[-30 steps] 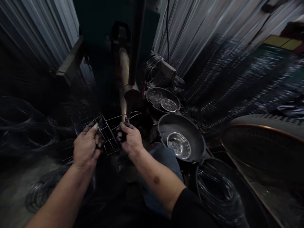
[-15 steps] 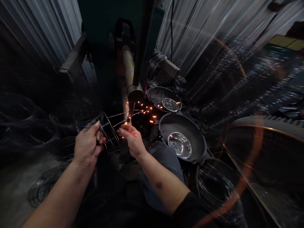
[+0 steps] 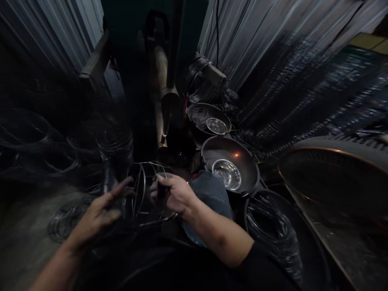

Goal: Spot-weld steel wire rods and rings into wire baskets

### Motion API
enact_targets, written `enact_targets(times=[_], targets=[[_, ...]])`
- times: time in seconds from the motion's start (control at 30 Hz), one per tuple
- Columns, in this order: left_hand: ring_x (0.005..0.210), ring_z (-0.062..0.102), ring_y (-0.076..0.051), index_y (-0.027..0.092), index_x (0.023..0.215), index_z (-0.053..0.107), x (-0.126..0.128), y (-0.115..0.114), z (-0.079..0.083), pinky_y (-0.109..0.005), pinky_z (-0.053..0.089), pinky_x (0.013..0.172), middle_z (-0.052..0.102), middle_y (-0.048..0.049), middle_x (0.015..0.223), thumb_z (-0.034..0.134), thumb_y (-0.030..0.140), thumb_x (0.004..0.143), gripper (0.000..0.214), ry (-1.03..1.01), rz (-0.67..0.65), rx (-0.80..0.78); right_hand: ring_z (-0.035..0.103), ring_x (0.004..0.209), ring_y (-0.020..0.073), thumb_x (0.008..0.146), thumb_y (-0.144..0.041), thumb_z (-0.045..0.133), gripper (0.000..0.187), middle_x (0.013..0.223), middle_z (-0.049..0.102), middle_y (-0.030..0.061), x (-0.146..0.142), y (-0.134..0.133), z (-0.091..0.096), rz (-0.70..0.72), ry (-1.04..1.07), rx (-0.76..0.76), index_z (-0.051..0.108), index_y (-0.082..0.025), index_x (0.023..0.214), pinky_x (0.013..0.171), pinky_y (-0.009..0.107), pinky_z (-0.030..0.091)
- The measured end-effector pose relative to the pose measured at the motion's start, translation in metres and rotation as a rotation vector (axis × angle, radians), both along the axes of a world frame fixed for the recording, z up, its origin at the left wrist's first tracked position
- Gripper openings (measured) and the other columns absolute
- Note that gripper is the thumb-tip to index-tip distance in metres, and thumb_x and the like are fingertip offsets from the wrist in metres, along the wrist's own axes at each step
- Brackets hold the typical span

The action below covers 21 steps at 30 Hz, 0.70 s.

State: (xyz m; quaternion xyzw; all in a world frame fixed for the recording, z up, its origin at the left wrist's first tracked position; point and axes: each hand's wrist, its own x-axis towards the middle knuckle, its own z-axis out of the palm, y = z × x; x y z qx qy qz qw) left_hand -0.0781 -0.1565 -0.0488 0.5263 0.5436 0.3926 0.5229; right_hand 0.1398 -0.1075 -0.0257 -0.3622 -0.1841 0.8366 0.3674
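Note:
A bent wire frame (image 3: 142, 194) of thin steel rods sits low between my hands, over my lap. My right hand (image 3: 174, 194) is closed on its right side, fingers curled round the rods. My left hand (image 3: 101, 210) is blurred, its fingers stretched toward the frame's left edge and touching it. Above the frame hangs the spot welder's electrode arm (image 3: 162, 121), clear of the wire.
Two dark pans stand to the right, the near pan (image 3: 251, 169) holding a shiny steel bowl (image 3: 226, 173), the far pan (image 3: 197, 111) holding small wire pieces. Coils of wire (image 3: 269, 230) lie at right and left. Corrugated metal walls close in both sides.
The frame has come down and away from the electrode toward my lap and turned. The sparks have stopped. My left hand has loosened and dropped lower.

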Motion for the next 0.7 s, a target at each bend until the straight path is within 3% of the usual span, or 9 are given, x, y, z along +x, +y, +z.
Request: enact_targets(times=[0.07,0.13,0.2,0.27,0.37,0.4,0.47,0.53,0.7], targets=[[0.116,0.056,-0.033,0.034,0.129,0.058,-0.003,-0.022,-0.016,-0.051,0.038,0.103,0.064,-0.0076,0.124,0.077,0.050,0.063,0.071,0.274,-0.244,0.165,0.056,0.047,0.0112,0.089,-0.020,0.055,0.018,0.060,0.061,0.0015,0.005,0.007,-0.001,0.008,-0.021,-0.085,0.057,-0.013,0.073,0.054,0.025,0.052],[0.103,0.062,-0.027,0.035,0.120,0.064,0.000,-0.034,-0.028,-0.054,0.030,0.108,0.070,-0.0049,0.106,0.072,0.043,0.072,0.049,0.491,-0.418,0.292,0.057,0.049,0.0116,0.092,-0.019,0.051,0.021,0.063,0.062,0.0025,0.010,0.015,-0.008,0.085,-0.056,-0.075,0.058,-0.013,0.074,0.055,0.025,0.052],[0.085,0.065,-0.019,0.035,0.114,0.067,0.007,-0.039,-0.031,-0.054,0.026,0.110,0.072,-0.0010,0.087,0.063,0.037,0.082,0.032,0.570,-0.524,0.355,0.060,0.053,0.0132,0.092,-0.023,0.053,0.019,0.067,0.065,0.0041,0.020,0.026,-0.019,0.181,-0.172,0.033,0.061,-0.012,0.079,0.057,0.026,0.052],[0.078,0.064,-0.016,0.034,0.115,0.067,0.015,-0.038,-0.028,-0.050,0.028,0.109,0.070,0.0005,0.080,0.059,0.035,0.086,0.030,0.564,-0.521,0.376,0.062,0.057,0.0150,0.091,-0.030,0.058,0.020,0.072,0.067,0.0058,0.042,0.043,-0.033,0.218,-0.477,0.190,0.065,-0.012,0.087,0.059,0.027,0.053],[0.073,0.063,-0.017,0.030,0.109,0.071,0.024,-0.033,-0.017,-0.038,0.048,0.089,0.069,-0.0018,0.074,0.061,0.042,0.083,0.030,0.493,-0.368,0.317,0.066,0.069,0.0170,0.091,-0.037,0.058,0.025,0.084,0.070,0.0065,0.104,0.079,-0.053,0.092,-1.278,0.314,0.067,-0.016,0.101,0.066,0.026,0.053],[0.072,0.062,-0.018,0.029,0.104,0.073,0.027,-0.030,-0.013,-0.034,0.051,0.078,0.068,-0.0031,0.072,0.063,0.045,0.080,0.031,0.464,-0.301,0.270,0.067,0.081,0.0186,0.091,-0.033,0.058,0.025,0.094,0.070,0.0090,0.131,0.090,-0.060,0.042,-1.415,0.289,0.066,-0.016,0.107,0.073,0.027,0.052],[0.072,0.063,-0.021,0.028,0.095,0.076,0.033,-0.024,-0.006,-0.030,0.052,0.067,0.068,-0.0059,0.073,0.071,0.050,0.070,0.034,0.400,-0.142,0.147,0.064,0.100,0.0217,0.092,-0.024,0.053,0.027,0.108,0.067,0.0145,0.184,0.105,-0.075,0.005,-1.580,0.232,0.064,-0.013,0.114,0.084,0.028,0.049],[0.077,0.066,-0.023,0.026,0.093,0.077,0.041,-0.016,0.001,-0.030,0.054,0.070,0.071,-0.0079,0.081,0.079,0.052,0.059,0.042,0.299,0.040,-0.008,0.061,0.107,0.0270,0.087,-0.015,0.054,0.028,0.109,0.065,0.0215,0.229,0.108,-0.092,0.031,-1.720,0.148,0.065,-0.006,0.112,0.087,0.032,0.046],[0.078,0.068,-0.023,0.021,0.112,0.069,0.064,0.014,0.020,-0.029,0.056,0.064,0.072,-0.0082,0.087,0.088,0.039,0.047,0.070,-0.088,0.490,-0.198,0.066,0.087,0.0281,0.067,-0.002,0.067,0.019,0.084,0.069,0.0184,0.280,0.088,-0.144,0.252,-1.832,0.047,0.072,-0.005,0.085,0.074,0.031,0.047]])
